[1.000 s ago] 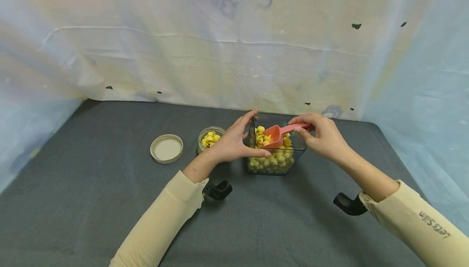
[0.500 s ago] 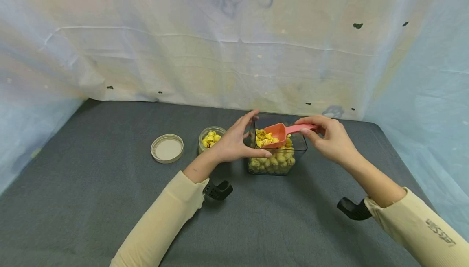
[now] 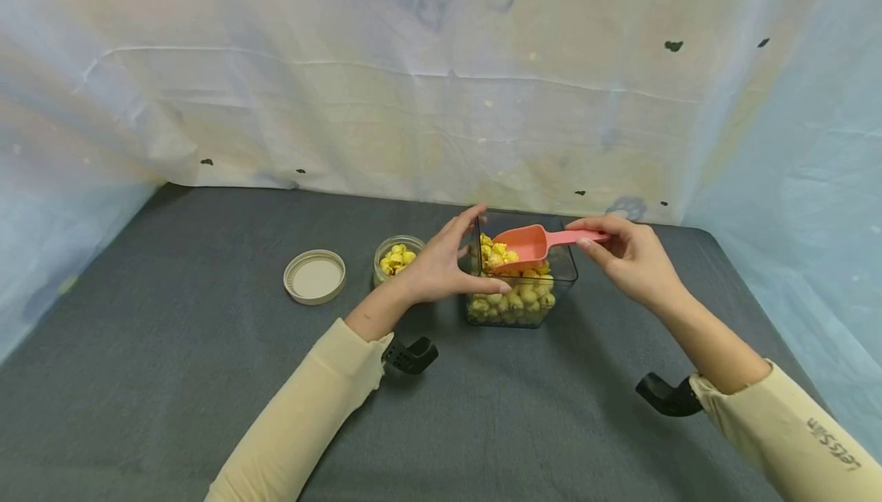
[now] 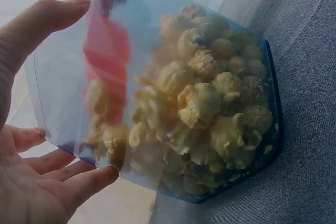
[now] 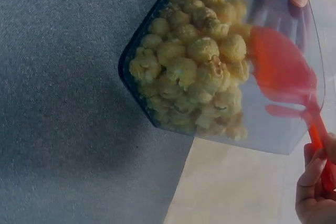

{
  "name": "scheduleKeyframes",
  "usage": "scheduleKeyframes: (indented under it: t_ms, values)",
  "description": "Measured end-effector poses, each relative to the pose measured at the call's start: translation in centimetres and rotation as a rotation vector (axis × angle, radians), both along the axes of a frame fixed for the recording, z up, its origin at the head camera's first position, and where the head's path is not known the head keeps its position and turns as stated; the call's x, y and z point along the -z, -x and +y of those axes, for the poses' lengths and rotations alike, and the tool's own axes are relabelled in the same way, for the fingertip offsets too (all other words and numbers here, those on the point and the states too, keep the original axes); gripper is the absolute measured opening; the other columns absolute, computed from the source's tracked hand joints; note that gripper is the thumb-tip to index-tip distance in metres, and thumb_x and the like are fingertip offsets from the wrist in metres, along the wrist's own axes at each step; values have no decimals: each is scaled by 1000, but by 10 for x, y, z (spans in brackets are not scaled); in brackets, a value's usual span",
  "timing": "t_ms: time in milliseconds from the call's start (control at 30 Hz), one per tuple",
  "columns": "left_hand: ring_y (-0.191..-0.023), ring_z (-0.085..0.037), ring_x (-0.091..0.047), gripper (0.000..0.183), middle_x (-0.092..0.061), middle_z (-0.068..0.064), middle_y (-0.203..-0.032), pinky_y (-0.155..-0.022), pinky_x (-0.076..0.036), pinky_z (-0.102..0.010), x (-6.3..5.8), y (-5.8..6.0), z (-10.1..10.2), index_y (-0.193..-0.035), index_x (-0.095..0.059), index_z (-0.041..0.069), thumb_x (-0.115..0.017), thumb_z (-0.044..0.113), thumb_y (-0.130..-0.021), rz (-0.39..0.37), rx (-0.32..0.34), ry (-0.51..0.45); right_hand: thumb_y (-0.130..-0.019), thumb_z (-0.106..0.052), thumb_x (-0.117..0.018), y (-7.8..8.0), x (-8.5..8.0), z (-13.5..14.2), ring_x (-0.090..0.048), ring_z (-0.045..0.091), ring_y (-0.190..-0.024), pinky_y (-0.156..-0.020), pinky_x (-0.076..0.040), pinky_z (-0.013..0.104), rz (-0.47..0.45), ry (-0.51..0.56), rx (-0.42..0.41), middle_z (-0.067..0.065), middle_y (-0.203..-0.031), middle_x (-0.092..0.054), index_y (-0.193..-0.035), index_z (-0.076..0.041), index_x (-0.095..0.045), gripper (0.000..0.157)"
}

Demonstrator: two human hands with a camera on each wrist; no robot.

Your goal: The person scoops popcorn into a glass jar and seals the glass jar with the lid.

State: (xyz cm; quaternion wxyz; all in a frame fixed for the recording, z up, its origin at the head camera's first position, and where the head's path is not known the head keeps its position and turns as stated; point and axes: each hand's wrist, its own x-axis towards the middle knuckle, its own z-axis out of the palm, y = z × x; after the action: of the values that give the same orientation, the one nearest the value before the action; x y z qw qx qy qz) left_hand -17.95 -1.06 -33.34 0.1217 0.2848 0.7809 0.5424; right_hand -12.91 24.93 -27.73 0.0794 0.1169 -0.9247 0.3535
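A clear rectangular container (image 3: 563, 266) of yellow popcorn (image 3: 515, 303) stands on the dark cloth. My left hand (image 3: 444, 266) grips its left side near the rim, thumb along the front wall and fingers round the far side. In the left wrist view the thumb and fingertips press its upper walls. My right hand (image 3: 630, 261) pinches the handle of a pink scoop (image 3: 527, 246) between thumb and fingers. The scoop's bowl lies inside the container, just under the rim, above most of the popcorn. Through the wall in the left wrist view, some popcorn sits at the bowl's lip.
An uncovered glass jar (image 3: 377, 274) with popcorn stands left of the container, partly behind my left hand. Farther left lies a round cream lid (image 3: 315, 278) on the dark tablecloth (image 3: 207, 349). A pale hanging sheet (image 3: 386, 119) closes off the back.
My right hand has drawn the scoop right and slightly up inside the container, and its bowl has tipped a little. The left hand and container stay put.
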Motion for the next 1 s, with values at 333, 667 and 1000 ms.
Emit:
scheduleKeyframes:
  t_ms: [333,667,1000]
  values:
    - [-144,-25,-27,104,-28,-6,-151,-112,-36,-44,0,0,1,-154,-15,23,-83,25,-75,11,-2,-2,-96,-14,-60,1,8,1,-46,8,-60,-49,-35,25,-12,60,18,7,-94,-59,-119,-3,-66,26]
    - [-143,-25,-28,105,-27,-8,-152,-112,-35,-44,0,0,-1,-154,-15,24,-84,25,-75,8,-5,-4,-93,-8,-62,2,12,-10,-44,9,-60,-50,-34,23,144,31,-41,10,-99,-64,-115,-4,-68,23]
    - [-140,-23,-31,104,-30,-10,-150,-112,-35,-44,0,-1,0,-154,-15,21,-83,24,-75,9,1,-5,-95,-10,-60,7,15,-14,-48,9,-66,-54,-38,20,85,81,-5,14,-106,-64,-117,-2,-67,24]
